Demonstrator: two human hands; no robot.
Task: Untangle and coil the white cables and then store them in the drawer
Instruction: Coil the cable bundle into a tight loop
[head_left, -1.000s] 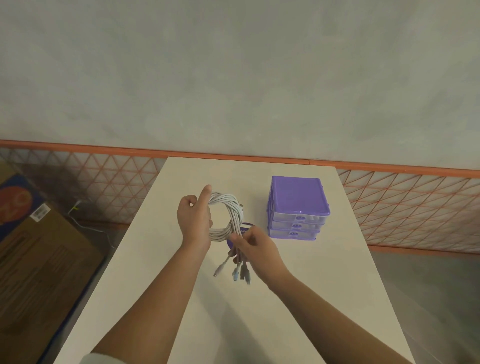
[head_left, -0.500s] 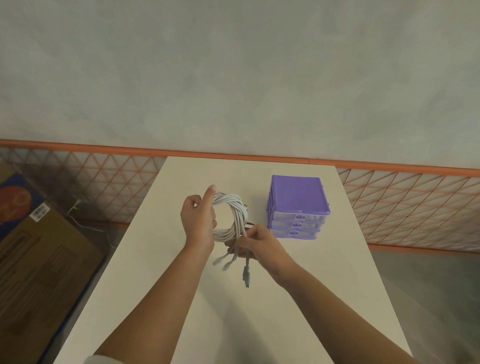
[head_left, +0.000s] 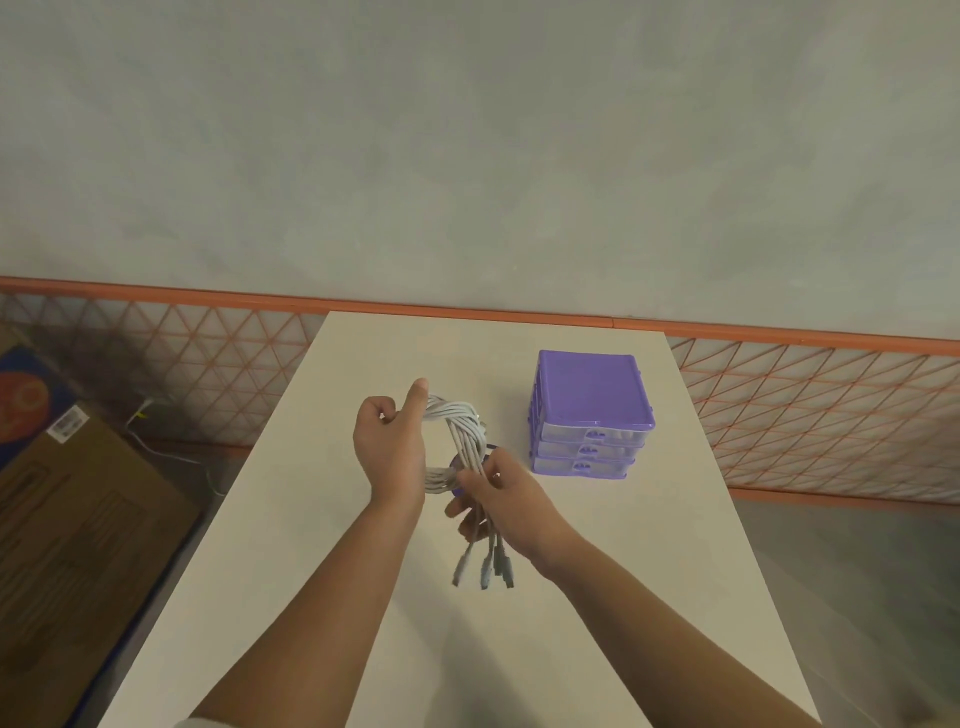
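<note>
White coiled cables (head_left: 457, 436) held above a cream table (head_left: 322, 519); left hand (head_left: 392, 447) grips the coil, right hand (head_left: 498, 493) pinches loose ends; purple plastic three-drawer box (head_left: 592, 410) right.

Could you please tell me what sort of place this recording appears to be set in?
Probably a storeroom or workshop corner: a plain white table against a bare grey plaster wall, brown cardboard boxes on the floor, and an orange lattice-patterned wall base.
</note>
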